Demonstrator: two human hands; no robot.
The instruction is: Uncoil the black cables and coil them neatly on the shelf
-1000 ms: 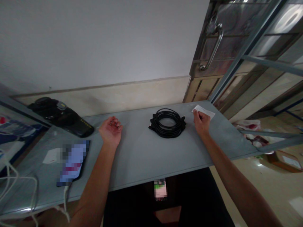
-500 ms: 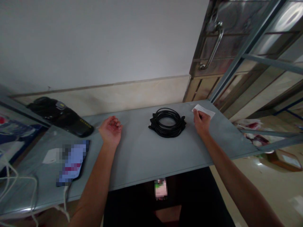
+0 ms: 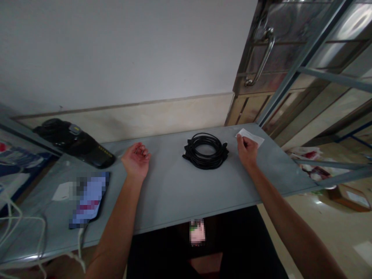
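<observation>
A coil of black cable point(image 3: 205, 164) lies on the grey tabletop point(image 3: 174, 190), between my two hands and touched by neither. To its left, my left hand point(image 3: 136, 159) rests palm up, its fingers loosely curled and the palm bare. My right hand point(image 3: 247, 149) lies to the right of the coil, closed in a loose fist with no object visible inside. A white piece of paper point(image 3: 257, 138) is under or just behind that hand, partly covered by it; I cannot tell whether the fingers touch it.
At the left stand a black bottle point(image 3: 78, 145), lying tilted, and a phone point(image 3: 91, 199) with a white cable point(image 3: 80, 244). A white card point(image 3: 61, 192) is beside the phone. A metal frame point(image 3: 286, 91) rises at the right, near a door handle point(image 3: 263, 62). A cardboard box point(image 3: 347, 197) sits on the floor.
</observation>
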